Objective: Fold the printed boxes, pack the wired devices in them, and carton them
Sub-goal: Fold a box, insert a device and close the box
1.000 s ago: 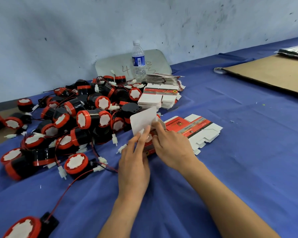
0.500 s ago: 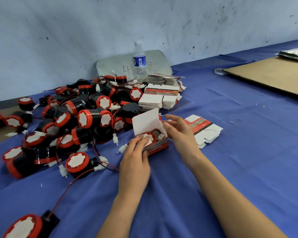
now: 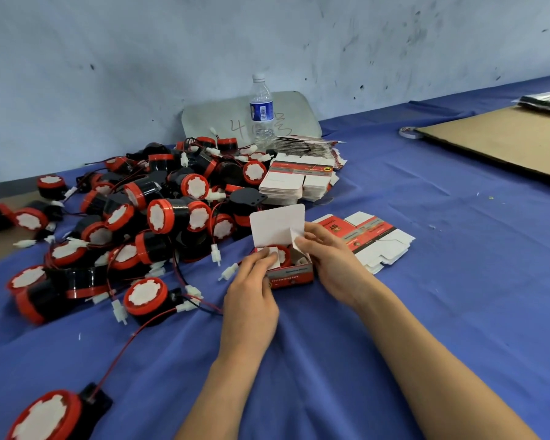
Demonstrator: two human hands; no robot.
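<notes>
At worktop point(image 3: 426, 312) centre: one box point(image 3: 294, 274), device point(image 3: 283, 254) inside, long axis 9 to 3, lid point(image 3: 277, 227) upright at its 12 edge. My left hand point(image 3: 251, 300) at the 9 end, fingers point(image 3: 261, 258) curled on the box; my right hand point(image 3: 334, 262) at the 3 end, pinching the side flap point(image 3: 296, 241).
</notes>
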